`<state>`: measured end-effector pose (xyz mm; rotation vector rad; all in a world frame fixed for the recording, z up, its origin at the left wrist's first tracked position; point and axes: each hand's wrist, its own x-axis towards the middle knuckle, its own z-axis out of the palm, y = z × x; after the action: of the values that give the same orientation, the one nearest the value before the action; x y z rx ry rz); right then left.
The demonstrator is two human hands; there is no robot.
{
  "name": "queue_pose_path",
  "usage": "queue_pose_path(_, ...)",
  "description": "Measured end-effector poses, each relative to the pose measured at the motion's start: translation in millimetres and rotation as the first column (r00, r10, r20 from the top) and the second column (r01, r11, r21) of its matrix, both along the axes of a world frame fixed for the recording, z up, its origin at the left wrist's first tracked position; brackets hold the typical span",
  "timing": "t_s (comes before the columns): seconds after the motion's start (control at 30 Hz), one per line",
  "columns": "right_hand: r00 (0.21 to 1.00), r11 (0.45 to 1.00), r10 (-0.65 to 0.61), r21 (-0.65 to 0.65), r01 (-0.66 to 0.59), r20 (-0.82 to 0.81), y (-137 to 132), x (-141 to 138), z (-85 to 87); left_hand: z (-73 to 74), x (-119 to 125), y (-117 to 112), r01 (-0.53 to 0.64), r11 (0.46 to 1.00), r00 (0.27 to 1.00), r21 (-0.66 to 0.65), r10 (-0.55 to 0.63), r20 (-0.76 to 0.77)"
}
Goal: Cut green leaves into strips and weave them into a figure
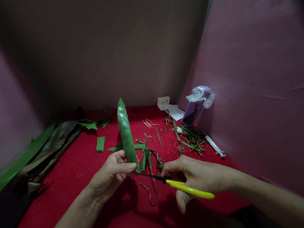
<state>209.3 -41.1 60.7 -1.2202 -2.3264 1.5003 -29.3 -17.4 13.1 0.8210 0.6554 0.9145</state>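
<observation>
My left hand (111, 174) pinches the lower end of a rolled green leaf (126, 133) and holds it upright over the red cloth (76, 188). My right hand (198, 176) grips yellow-handled scissors (183, 187). Their dark blades point left and reach the leaf's bottom edge, just beside my left thumb. A thin brown leaf trimming (151, 194) lies on the cloth below the blades.
Long green and dried leaves (37, 153) lie piled at the left. Cut leaf strips (101, 144) and scraps (190, 139) litter the middle and right. A purple wrapped object (196, 104), white papers (168, 106), thin sticks (148, 123) and a syringe (214, 146) sit at the back right, between purple walls.
</observation>
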Motion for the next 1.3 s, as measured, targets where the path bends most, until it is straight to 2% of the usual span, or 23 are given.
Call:
queue_pose_path(0.07, 0.999, 0.993, -0.042, 0.109, 0.04, 0.021, -10, 3, 3.4, -0.9, -1, 0, -0.101, 0.995, 0.995, -0.01, 0.101, 0.021)
queue_pose_path(0.13, 0.994, 0.958, -0.107, 0.268, 0.103, 0.0, -21, 2, 4.5, -2.3, -1, 0, -0.181, 0.983, 0.982, -0.017, 0.181, 0.047)
queue_pose_path(0.27, 0.956, 0.834, -0.292, 0.482, 0.267, -0.023, -39, -11, -7.3, -3.8, 0, -2, -0.217, 0.974, 0.972, 0.061, 0.21, 0.108)
queue_pose_path(0.33, 0.938, 0.766, -0.346, 0.572, 0.293, -0.016, -42, -19, -19.4, -3.1, 1, -4, -0.214, 0.969, 0.971, 0.122, 0.198, 0.131)
queue_pose_path(0.43, 0.952, 0.684, -0.299, 0.679, 0.266, -0.072, -43, -27, -37.8, -0.6, 4, -6, -0.209, 0.959, 0.971, 0.192, 0.181, 0.155)
queue_pose_path(0.53, 0.961, 0.57, -0.248, 0.783, 0.25, -0.126, -42, -32, -49.4, 1.2, 6, -6, -0.212, 0.953, 0.971, 0.215, 0.181, 0.158)
queue_pose_path(0.67, 0.96, 0.424, -0.252, 0.878, 0.224, -0.123, -42, -37, -53.4, 0.1, 5, -6, -0.215, 0.953, 0.967, 0.215, 0.177, 0.183)
queue_pose_path(0.77, 0.957, 0.356, -0.262, 0.909, 0.217, -0.125, -41, -41, -52.5, -1.2, 4, -7, -0.204, 0.958, 0.969, 0.202, 0.168, 0.181)
queue_pose_path(0.87, 0.957, 0.313, -0.258, 0.925, 0.215, -0.135, -41, -43, -51.4, -1.4, 4, -9, -0.194, 0.961, 0.971, 0.198, 0.16, 0.176)
queue_pose_path(0.97, 0.958, 0.301, -0.245, 0.928, 0.221, -0.149, -40, -44, -50.9, -1.1, 5, -9, -0.178, 0.964, 0.974, 0.2, 0.143, 0.176)
queue_pose_path(1.3, 0.948, 0.338, -0.258, 0.902, 0.269, -0.186, -40, -47, -52.7, -1.1, 9, -10, -0.209, 0.959, 0.968, 0.19, 0.177, 0.176)
